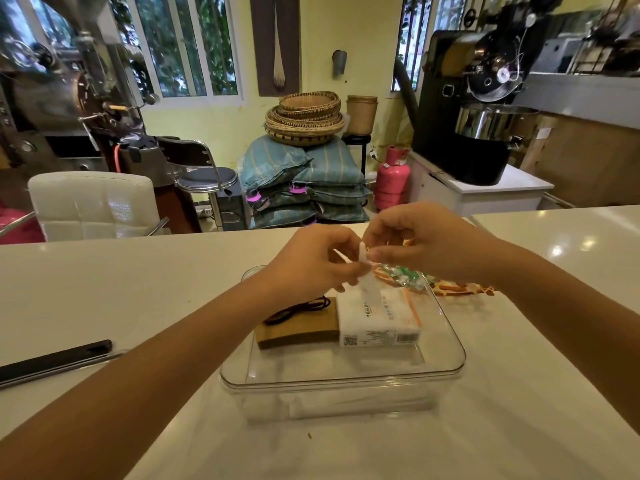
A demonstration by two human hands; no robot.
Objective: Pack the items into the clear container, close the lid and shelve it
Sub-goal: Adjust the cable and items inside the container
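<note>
Clear plastic, rectangular and open-topped, the container (341,370) sits at lower centre of the frame on the pale glossy countertop (121,289), its long axis running left to right across the view. Inside, toward the far wall, lie a brown cardboard sleeve with a black cord (298,323) and, touching its right side, a white wrapped tissue pack (379,320) whose long axis runs away from the viewer.

Above the far rim, the left hand (311,261) and right hand (426,242) meet, both pinching a small white strip (367,275) that hangs down over the tissue pack; held there, it seems meant to drop straight in. What the strip is cannot be told.

Just behind the container's upper right corner lies an orange-patterned bag of green-wrapped sweets (426,282), probably waiting its turn. At left, a black flat bar-shaped object (55,362) lies near the counter's edge; possibly the lid's edge, though I cannot tell.
</note>
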